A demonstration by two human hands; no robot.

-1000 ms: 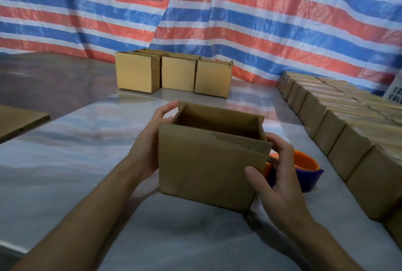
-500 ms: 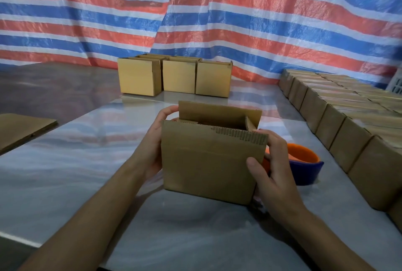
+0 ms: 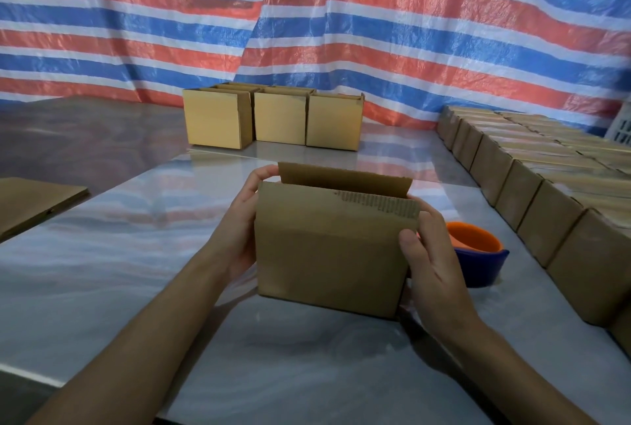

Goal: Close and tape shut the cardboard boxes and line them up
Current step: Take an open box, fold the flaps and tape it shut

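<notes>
At the top corners, the left hand's (image 3: 239,233) fingers (image 3: 264,174) curl over the far-left edge and the right hand (image 3: 435,264) pinches the right end of the small brown cardboard box (image 3: 327,254). They are probably tucking the side flaps in, but the inside is hidden. The box sits mid-table with its long flaps up. The orange-and-blue tape dispenser (image 3: 478,254) is parked just to the right, within reach. The row of closed cardboard boxes (image 3: 563,236) lines the right edge.

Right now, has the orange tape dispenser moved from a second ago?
No. The tape dispenser keeps the same gap to the row of boxes on the right; only the camera shifted.
</notes>
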